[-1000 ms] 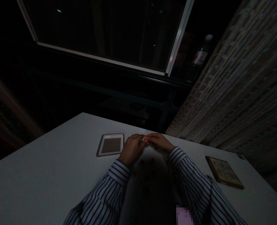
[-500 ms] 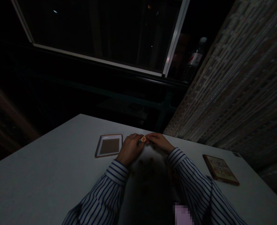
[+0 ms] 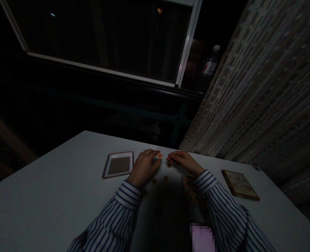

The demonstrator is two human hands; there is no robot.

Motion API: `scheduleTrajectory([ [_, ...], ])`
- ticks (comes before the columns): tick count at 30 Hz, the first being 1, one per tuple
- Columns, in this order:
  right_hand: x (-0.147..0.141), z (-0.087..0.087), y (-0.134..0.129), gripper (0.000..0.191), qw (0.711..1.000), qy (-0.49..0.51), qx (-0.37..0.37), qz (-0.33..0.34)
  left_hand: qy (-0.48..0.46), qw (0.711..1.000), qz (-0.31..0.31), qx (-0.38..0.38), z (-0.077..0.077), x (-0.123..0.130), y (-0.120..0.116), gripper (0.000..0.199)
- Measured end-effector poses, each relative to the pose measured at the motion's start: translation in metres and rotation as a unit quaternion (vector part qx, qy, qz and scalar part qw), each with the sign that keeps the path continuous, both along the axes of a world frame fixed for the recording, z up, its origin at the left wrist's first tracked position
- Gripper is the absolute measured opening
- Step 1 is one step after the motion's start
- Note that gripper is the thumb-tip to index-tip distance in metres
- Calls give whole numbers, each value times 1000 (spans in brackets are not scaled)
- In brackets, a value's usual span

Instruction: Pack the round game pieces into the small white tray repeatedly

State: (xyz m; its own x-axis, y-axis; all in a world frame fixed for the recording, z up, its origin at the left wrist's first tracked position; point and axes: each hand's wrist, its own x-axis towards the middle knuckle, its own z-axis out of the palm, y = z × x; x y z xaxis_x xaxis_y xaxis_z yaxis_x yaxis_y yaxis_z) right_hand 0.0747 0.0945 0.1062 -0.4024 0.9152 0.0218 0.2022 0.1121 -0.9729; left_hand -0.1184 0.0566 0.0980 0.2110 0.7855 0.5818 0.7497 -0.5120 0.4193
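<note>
Two bare hands, in striped sleeves, are over one white counter (image 3: 52,182) in the head view. Left hand (image 3: 143,167) pinches one round piece (image 3: 159,155), pale with a red mark, between thumb and fingers. Right hand (image 3: 185,162), at 3 o'clock from that piece, has thumb and fingers drawn close together; whether they grip anything, I cannot tell. Clock directions run from the held piece, 12 being the top of the view. Four loose pieces (image 3: 165,178) show fairly clearly on the counter: one just under the right fingertips, one near 5 o'clock, one just past 6 and one near 7; shadow below may hide others. One holder of round pieces (image 3: 191,190) sits between 4 and 5, partly behind the right sleeve, too dark to count. One shallow rimmed tray (image 3: 119,165) lies near 9, beside the left hand. One printed flat box (image 3: 240,184) rests between 3 and 4. One bottle (image 3: 209,68) stands at 1, beside the curtain (image 3: 262,87).
</note>
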Motion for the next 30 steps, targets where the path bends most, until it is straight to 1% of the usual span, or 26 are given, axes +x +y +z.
scheduleTrajectory([
  [7, 15, -2, -16, 31, 1000, 18, -3, -2, -10, 1000, -19, 3, 6, 5, -5, 28],
  [11, 24, -2, -26, 32, 1000, 11, 3, -3, -11, 999, -34, 6, 10, 10, -9, 27],
  [17, 39, -2, -37, 33, 999, 17, 19, -20, 5, 998, -57, -2, 14, 16, -14, 27],
  [24, 56, 3, -49, 31, 998, 13, 40, -38, 28, 996, -79, -9, 20, 27, -22, 26],
  [30, 69, 1, -53, 32, 997, 23, 50, -53, 56, 995, -86, -3, 20, 37, -26, 26],
])
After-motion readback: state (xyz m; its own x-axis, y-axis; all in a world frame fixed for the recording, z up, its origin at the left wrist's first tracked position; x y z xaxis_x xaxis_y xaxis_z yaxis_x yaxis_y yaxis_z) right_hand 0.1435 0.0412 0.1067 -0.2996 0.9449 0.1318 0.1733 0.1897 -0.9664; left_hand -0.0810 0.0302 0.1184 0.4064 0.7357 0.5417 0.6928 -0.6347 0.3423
